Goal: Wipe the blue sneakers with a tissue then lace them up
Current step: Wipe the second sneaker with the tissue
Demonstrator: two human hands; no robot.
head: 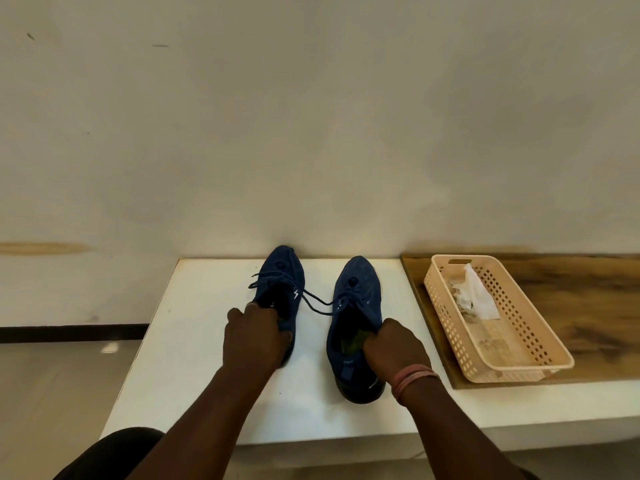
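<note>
Sneakers stand toes to the wall on the table [194, 341], likely being squared up. Left hand [254, 336] grips the left sneaker [282, 271] at its collar; right hand [394, 348] grips the right sneaker [356, 289]. Tissue [476, 294] lies in the basket [519, 370], nearby.

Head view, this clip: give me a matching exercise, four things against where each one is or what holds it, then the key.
Things:
1. left sneaker
2. right sneaker
3. tissue
4. basket

Places or states:
A. lying inside the basket
B. on the wooden board, right of the white table
C. left hand has its grip on the heel opening
D. right hand has its grip on the heel opening

Pairs: 1-C, 2-D, 3-A, 4-B
</note>
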